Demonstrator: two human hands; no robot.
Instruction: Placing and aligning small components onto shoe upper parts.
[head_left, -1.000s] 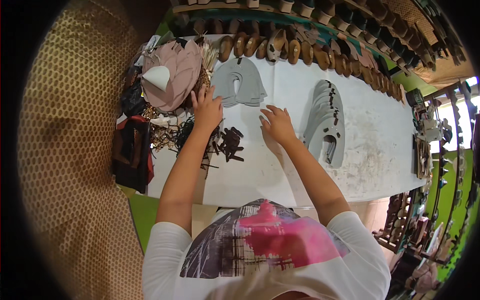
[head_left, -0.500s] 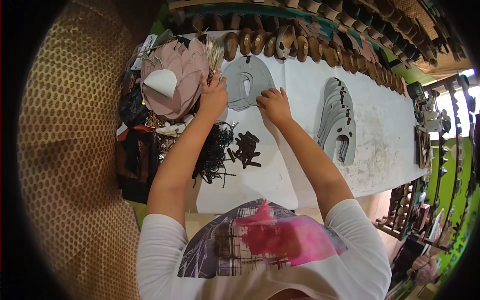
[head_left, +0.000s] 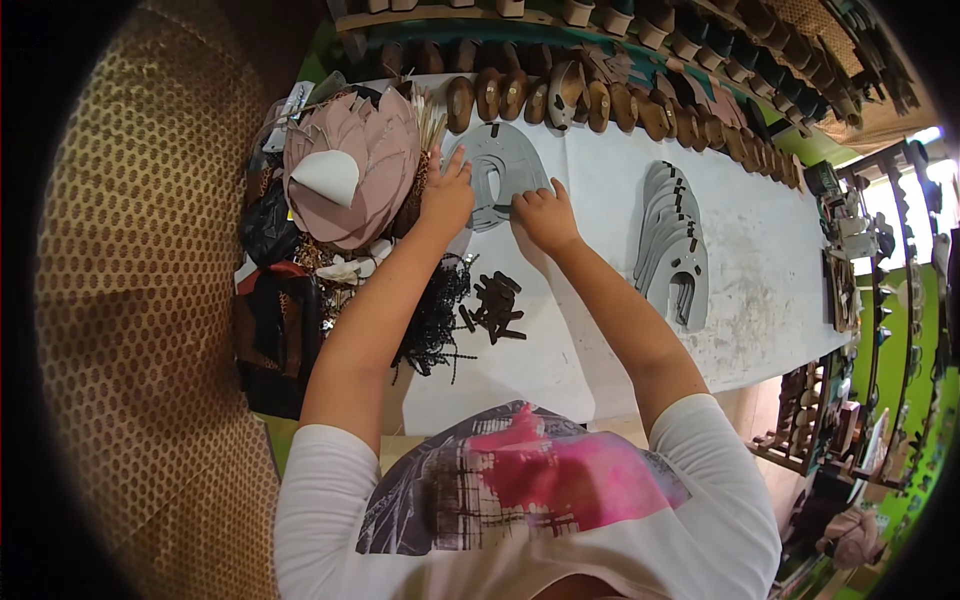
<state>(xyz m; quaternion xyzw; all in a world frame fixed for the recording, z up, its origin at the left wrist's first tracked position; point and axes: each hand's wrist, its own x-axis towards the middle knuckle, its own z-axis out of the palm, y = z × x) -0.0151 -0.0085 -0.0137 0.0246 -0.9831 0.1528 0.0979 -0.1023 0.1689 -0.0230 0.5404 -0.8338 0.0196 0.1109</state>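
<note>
A small stack of grey horseshoe-shaped shoe-upper pieces (head_left: 512, 150) lies on the white table, its curved end pointing away from me and a dark tab at the top. My left hand (head_left: 447, 193) rests along the left edge of the stack with its fingers stretched out. At the lower right end of the stack, my right hand (head_left: 545, 215) has its fingers curled on the edge of a grey piece. Dark brown strips (head_left: 494, 306) lie loose nearer me. Beside them is a heap of black beaded trim (head_left: 432, 325).
Fanned grey uppers with dark tabs (head_left: 675, 240) lie to the right. On the left stands a pile of pink leather pieces (head_left: 360, 220) with a white piece (head_left: 327, 178) on top, above assorted scraps. Wooden shoe lasts (head_left: 515, 92) line the table's far edge. Shoe racks (head_left: 880, 330) stand at right.
My left hand has shifted right, onto the left side of the grey stack. My right hand has moved slightly, with its fingers curled tighter at the stack's right end.
</note>
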